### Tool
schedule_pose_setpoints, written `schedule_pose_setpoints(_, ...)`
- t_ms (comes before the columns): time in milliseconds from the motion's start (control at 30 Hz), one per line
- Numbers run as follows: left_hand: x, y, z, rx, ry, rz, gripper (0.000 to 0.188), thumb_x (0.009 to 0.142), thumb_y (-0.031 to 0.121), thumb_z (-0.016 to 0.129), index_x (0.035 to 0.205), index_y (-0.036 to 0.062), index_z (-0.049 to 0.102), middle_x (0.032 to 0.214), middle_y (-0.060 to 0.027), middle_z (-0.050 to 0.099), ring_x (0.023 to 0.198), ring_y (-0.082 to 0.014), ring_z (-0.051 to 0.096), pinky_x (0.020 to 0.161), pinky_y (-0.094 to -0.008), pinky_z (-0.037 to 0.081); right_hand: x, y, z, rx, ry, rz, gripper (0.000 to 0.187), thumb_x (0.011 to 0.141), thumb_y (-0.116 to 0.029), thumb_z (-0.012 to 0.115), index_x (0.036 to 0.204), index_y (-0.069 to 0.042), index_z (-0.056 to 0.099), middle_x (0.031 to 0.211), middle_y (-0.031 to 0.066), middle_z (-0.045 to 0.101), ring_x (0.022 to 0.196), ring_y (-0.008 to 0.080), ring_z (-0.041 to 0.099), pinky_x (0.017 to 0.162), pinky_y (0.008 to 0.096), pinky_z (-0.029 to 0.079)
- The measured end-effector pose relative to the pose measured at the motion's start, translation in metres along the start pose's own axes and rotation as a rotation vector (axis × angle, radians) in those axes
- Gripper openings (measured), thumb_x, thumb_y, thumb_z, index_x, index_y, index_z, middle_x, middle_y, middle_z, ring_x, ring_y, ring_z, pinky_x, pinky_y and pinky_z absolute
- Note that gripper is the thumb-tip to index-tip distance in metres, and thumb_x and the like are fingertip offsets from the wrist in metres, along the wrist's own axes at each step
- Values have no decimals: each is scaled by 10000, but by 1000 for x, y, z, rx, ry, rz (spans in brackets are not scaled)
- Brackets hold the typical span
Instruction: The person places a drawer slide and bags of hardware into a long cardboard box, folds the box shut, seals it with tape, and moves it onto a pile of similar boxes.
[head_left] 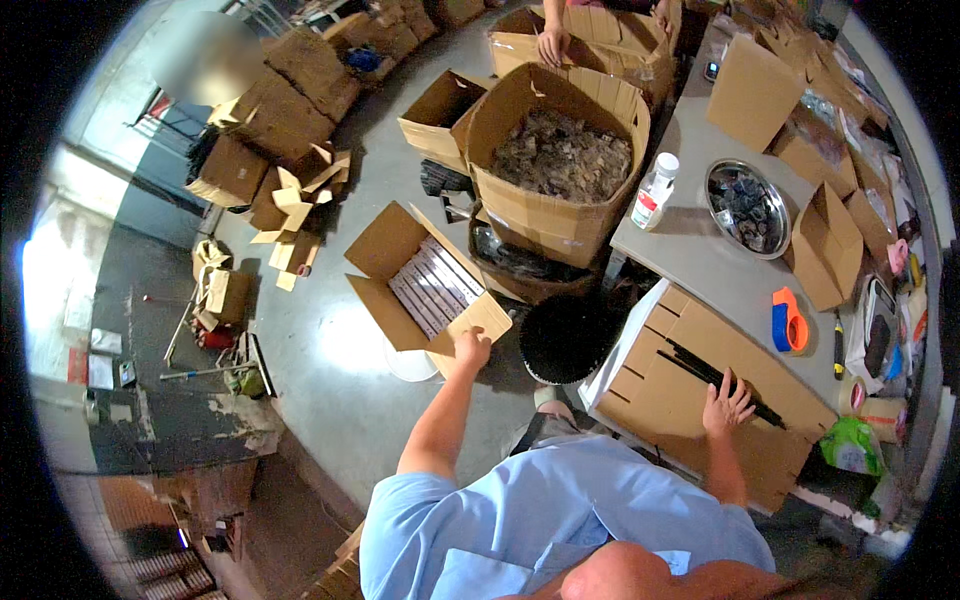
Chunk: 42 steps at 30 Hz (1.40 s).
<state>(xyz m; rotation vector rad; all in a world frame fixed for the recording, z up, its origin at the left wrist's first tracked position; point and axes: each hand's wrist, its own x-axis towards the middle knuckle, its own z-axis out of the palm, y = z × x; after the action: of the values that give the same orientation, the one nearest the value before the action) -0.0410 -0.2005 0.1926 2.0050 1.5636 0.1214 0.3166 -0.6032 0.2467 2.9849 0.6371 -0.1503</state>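
My left hand (473, 349) is at the near flap of an open cardboard box (385, 243), its fingers curled over the flap's edge. Inside that box stands a row of flat white packs (435, 287) side by side. On the right, my right hand (728, 405) lies with spread fingers on a flat brown cardboard sheet (665, 400) with slots cut along its edges. Thin black strips (700, 365) lie on this sheet, partly under and beside that hand. What exactly the strips are cannot be made out.
Ahead stands a large carton (540, 215) of dark scrap. A grey table (675, 255) holds a white bottle (655, 190), a metal bowl (748, 208) of dark pieces and an orange-and-blue tape dispenser (790, 322). Another person's hand (553, 46) rests on a far carton. A round black stool (567, 340) stands between.
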Motion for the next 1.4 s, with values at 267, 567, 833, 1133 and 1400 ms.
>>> schedule_pose_setpoints(267, 144, -48, 35, 44, -75, -186, 332, 770, 189, 514, 1037, 18, 612, 1052, -232, 594, 1019, -361, 550, 886, -404, 424, -11, -22, 43, -181, -101, 237, 551, 932, -485, 281, 1426, -300, 122, 1484, 140, 24, 1299, 450, 176, 955, 607, 268)
schedule_pose_setpoints(567, 256, -136, 85, -1017, -213, -965, 271, 861, 236, 469, 1020, 46, 578, 965, -150, 614, 871, -234, 598, 652, -365, 474, 5, -40, 72, 143, 68, 224, 595, 924, -283, 382, 1437, -255, 81, 1456, 244, 71, 1322, 428, 152, 969, 591, 278)
schedule_pose_setpoints(833, 245, -59, 101, -419, -76, -962, 394, 753, 213, 658, 1093, 41, 559, 1170, -146, 509, 1004, -311, 552, 772, -424, 498, 10, -50, 36, -108, -261, 406, 647, 893, -232, 406, 1425, -151, 47, 1431, 298, 55, 1292, 499, 140, 1000, 558, 265)
schedule_pose_setpoints(1133, 206, -73, 37, -660, 35, -569, 358, 822, 303, 556, 1049, 27, 561, 969, -101, 605, 833, -223, 588, 618, -346, 474, 18, -23, 70, 138, -116, 294, 687, 899, -231, 412, 1429, -165, -20, 1423, 322, -29, 1295, 517, 84, 1016, 560, 244)
schedule_pose_setpoints(1400, 29, 64, -1, -1001, 360, -32, 393, 828, 210, 634, 1102, 13, 432, 793, -99, 547, 576, -143, 464, 485, -303, 402, 3, -32, 3, 390, 53, 325, 713, 828, -329, 566, 1394, -72, 217, 1420, 291, 122, 1274, 478, 211, 1022, 558, 231)
